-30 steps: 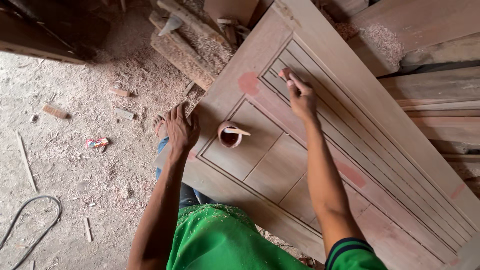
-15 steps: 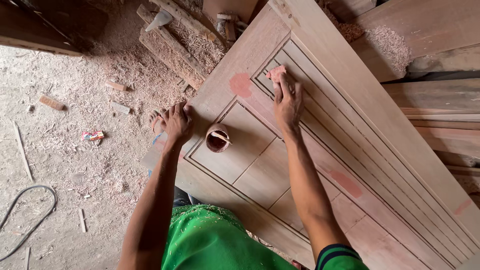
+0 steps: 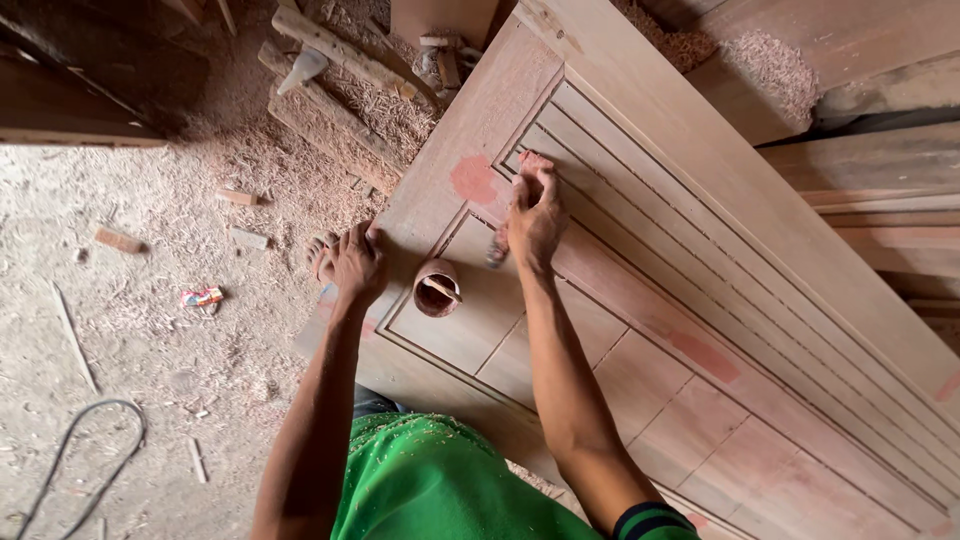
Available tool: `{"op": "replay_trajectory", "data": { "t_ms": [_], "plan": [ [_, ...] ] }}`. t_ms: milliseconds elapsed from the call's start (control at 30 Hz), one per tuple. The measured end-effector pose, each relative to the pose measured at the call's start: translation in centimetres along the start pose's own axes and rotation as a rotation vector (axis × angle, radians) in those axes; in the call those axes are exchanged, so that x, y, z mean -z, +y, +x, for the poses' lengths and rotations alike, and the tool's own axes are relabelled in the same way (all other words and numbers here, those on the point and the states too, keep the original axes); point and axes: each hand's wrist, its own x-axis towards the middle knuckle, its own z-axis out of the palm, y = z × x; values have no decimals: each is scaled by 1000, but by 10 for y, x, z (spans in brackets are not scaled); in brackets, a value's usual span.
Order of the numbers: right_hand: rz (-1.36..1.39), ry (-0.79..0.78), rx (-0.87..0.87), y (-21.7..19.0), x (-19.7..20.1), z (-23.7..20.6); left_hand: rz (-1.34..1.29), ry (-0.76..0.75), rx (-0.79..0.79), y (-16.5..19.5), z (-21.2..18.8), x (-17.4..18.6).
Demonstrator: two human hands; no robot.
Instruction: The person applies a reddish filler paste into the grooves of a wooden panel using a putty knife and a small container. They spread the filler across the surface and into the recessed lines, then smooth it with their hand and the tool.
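My right hand [image 3: 533, 215] lies on the wooden door panel [image 3: 640, 330], fingers pointing to twelve o'clock and bent over something small at its seven o'clock side; I cannot tell what that is, only that a dark end of it [image 3: 497, 250] shows below my palm. The fingertips sit on the grooved mouldings, just at three o'clock of a reddish filler patch [image 3: 474, 179]. My left hand [image 3: 355, 264] rests flat and spread on the panel's near edge, holding nothing, at nine o'clock of a small round cup [image 3: 437, 288]. The cup stands on a flat inset of the door between my two hands, near both, touching neither, and a thin stick lies across its mouth. More reddish patches show along the door towards four o'clock. The door lies slanted, running from twelve o'clock down to five o'clock. At nine o'clock the floor [image 3: 130, 300] is covered in sawdust and wood scraps, with a dark cable [image 3: 70, 440] looping at eight o'clock. Rough timber [image 3: 340, 110] lies at eleven o'clock, stacked boards at two o'clock
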Motion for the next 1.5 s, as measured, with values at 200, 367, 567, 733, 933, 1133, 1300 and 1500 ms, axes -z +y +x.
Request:
{"op": "replay_trajectory", "data": {
  "t_ms": [200,367,567,733,933,1133,1300,1500],
  "plan": [
    [266,0,-331,-25,-15,0,-4,-48,-16,0,6,4],
    [84,149,-278,-33,-26,1,-20,-125,77,6,12,11],
    [754,141,-580,-22,-26,15,-32,-120,29,3,17,11],
    [810,105,-605,-9,1,22,-76,-72,-115,1,20,10],
    [714,91,-545,-12,6,8,-185,-130,-91,4,21,14],
    [762,63,-630,-24,-4,7,-204,-163,-111,8,21,17],
    [573,77,-650,-29,-8,15,-199,-194,-78,9,22,20],
    [403,-96,-739,-24,6,41,-182,-222,-23,10,19,21]
  ]
}}
